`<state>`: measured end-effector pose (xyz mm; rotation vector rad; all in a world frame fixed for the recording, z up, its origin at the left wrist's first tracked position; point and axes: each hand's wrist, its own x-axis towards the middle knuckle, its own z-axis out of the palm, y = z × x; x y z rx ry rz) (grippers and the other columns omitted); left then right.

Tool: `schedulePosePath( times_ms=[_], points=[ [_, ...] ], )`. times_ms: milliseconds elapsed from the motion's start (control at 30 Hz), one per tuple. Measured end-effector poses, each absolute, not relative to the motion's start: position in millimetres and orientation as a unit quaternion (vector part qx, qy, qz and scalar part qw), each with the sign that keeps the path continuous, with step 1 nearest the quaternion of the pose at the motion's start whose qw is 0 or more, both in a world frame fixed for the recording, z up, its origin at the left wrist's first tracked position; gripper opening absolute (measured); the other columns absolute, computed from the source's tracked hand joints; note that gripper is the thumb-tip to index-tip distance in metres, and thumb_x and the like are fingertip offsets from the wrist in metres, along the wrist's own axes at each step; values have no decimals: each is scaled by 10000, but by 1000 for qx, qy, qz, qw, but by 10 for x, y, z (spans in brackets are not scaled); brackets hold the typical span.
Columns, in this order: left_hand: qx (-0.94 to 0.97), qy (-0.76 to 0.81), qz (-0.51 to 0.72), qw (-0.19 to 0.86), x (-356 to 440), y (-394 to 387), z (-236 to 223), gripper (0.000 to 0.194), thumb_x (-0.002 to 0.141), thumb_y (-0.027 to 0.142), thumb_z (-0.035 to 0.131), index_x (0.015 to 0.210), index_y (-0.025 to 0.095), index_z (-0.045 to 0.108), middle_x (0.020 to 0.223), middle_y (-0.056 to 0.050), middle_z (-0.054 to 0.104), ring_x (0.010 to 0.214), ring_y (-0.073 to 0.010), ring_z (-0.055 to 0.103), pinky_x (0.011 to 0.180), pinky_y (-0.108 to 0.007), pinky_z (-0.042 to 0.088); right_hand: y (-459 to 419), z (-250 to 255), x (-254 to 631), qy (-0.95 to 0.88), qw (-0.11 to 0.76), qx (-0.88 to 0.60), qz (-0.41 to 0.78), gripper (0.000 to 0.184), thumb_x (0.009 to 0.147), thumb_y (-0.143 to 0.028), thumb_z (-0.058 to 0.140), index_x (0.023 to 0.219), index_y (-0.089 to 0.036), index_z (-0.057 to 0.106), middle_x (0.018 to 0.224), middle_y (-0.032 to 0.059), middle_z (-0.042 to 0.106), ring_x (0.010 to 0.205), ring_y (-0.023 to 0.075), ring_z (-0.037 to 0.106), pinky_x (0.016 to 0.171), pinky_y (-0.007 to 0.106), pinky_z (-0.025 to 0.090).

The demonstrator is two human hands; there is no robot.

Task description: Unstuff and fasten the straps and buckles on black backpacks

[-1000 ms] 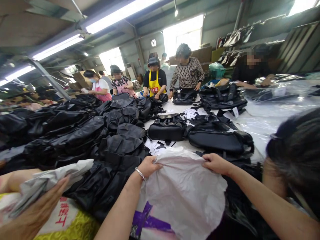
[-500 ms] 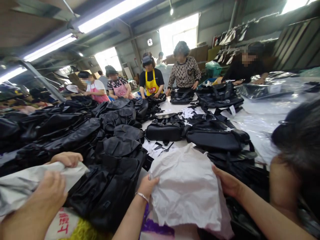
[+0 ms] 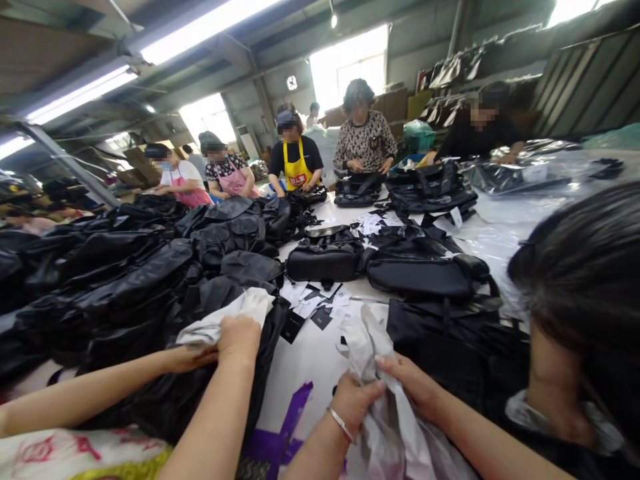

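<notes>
A worker's left hand [image 3: 353, 401] and right hand [image 3: 413, 385] grip a bunched paper [image 3: 393, 430] between them at the tabletop's [image 3: 300, 363] near side, beside a black bag [image 3: 445, 360]. Gathering it appears underway; the next move seemingly calls for pressing loose folds together.

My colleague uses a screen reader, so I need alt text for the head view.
The wearer's left hand and right hand hold a crumpled pale sheet at a white table strewn with cards and black bags. To their left, a co-worker's hands grip another pale sheet; more people work across the table.
</notes>
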<state>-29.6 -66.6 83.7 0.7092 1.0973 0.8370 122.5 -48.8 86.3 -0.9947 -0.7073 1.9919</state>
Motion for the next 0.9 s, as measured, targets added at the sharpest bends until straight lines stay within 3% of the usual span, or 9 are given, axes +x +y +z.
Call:
schedulePosePath(
  times_ms=[133,233,367,500,567,700,800,900],
  points=[
    [430,437,400,681,-55,-616,802,472,685,293,741,1113,107,667,1068,-132,700,1006,-307,639,924,-391,506,-582,916,1205,-289,416,-446,738,596,701,-421,767,1215,-172,596,1107,109,705,1060,305,646,969,448,485],
    [493,461,401,620,9,-617,831,390,721,300,694,1066,120,673,1029,-111,704,1011,-282,629,949,-378,482,-598,880,1261,-267,426,-467,727,552,668,-392,779,1140,-142,639,1066,122,718,1011,318,665,933,447,506],
    [524,534,414,519,-25,-665,911,465,720,415,692,1095,146,635,1081,-114,673,1100,-278,580,977,-362,450,-522,759,1352,-291,494,-549,609,538,599,-406,805,1052,-151,668,1116,132,701,1092,331,623,980,440,471],
    [540,459,397,583,23,-754,937,723,666,474,736,1267,132,522,1214,-133,621,1150,-286,553,985,-362,441,-406,682,1386,-321,524,-575,540,577,601,-442,795,1092,-176,649,1184,128,671,1157,324,584,1028,451,430],
    [531,443,361,626,92,-793,901,682,647,424,761,1223,119,561,1162,-128,655,1065,-281,601,940,-358,467,-368,686,1403,-322,511,-594,531,594,567,-434,818,1074,-169,657,1153,133,684,1141,341,590,1032,473,422],
    [475,508,286,659,120,-744,785,394,665,318,747,985,98,679,956,-109,720,866,-261,659,793,-344,514,-409,822,1550,-297,503,-499,640,647,625,-449,800,1176,-163,616,1192,135,666,1109,327,613,997,463,458],
    [475,525,300,640,94,-595,766,382,699,304,715,1018,99,671,971,-116,718,877,-260,660,781,-343,520,-510,987,1699,-310,403,-372,777,637,684,-458,768,1219,-158,597,1158,134,682,1056,309,643,930,436,506],
    [552,530,315,561,242,-437,842,344,735,276,667,1037,110,658,988,-129,708,923,-271,649,823,-362,516,-543,1080,1737,-344,360,-389,775,608,674,-410,783,1201,-162,609,1132,117,696,1049,285,645,898,392,523]
  ],
)
